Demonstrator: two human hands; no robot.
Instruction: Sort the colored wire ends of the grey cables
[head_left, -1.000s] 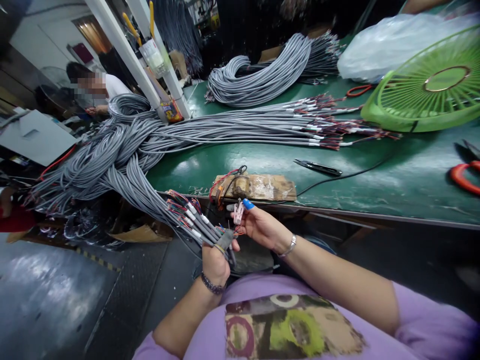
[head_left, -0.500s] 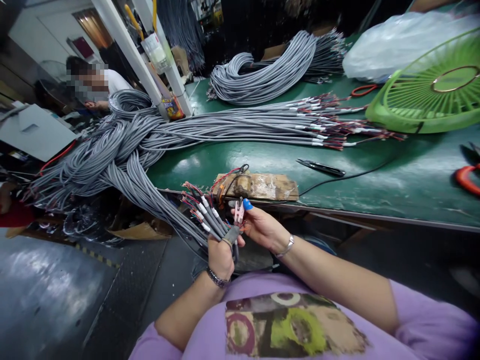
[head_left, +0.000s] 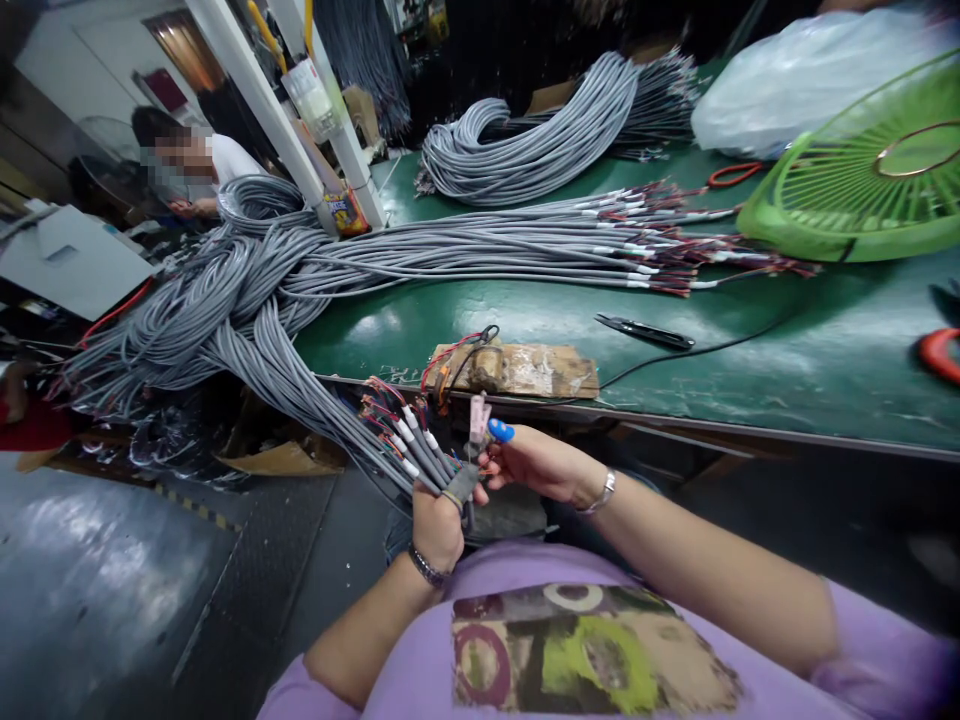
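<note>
My left hand (head_left: 439, 525) is closed around the end of a bundle of grey cables (head_left: 409, 445). Its thumb wears a grey wrap. White sleeves and bare coloured wires show on several cable ends above the fist. Just to the right, my right hand (head_left: 536, 460) is pinched, its thumb tip under a blue cover. A small pale pink clip (head_left: 480, 412) stands upright at the thumb and fingertips; its lower part is partly hidden. Thin orange wire ends lie beside these fingertips, and whether they are gripped too is unclear.
On the green bench (head_left: 420, 320) lie a wooden block (head_left: 544, 370), black snips (head_left: 646, 332), more grey cables (head_left: 480, 250) and a coil (head_left: 532, 150). A green fan (head_left: 862, 180), red-handled scissors (head_left: 941, 355) and a plastic bag (head_left: 810, 85) are at right. A person (head_left: 232, 160) works at back left.
My right thumb has dropped slightly and shifted right, and the wrist has moved right. The pink clip sits a little higher. My left hand keeps its hold on the cables.
</note>
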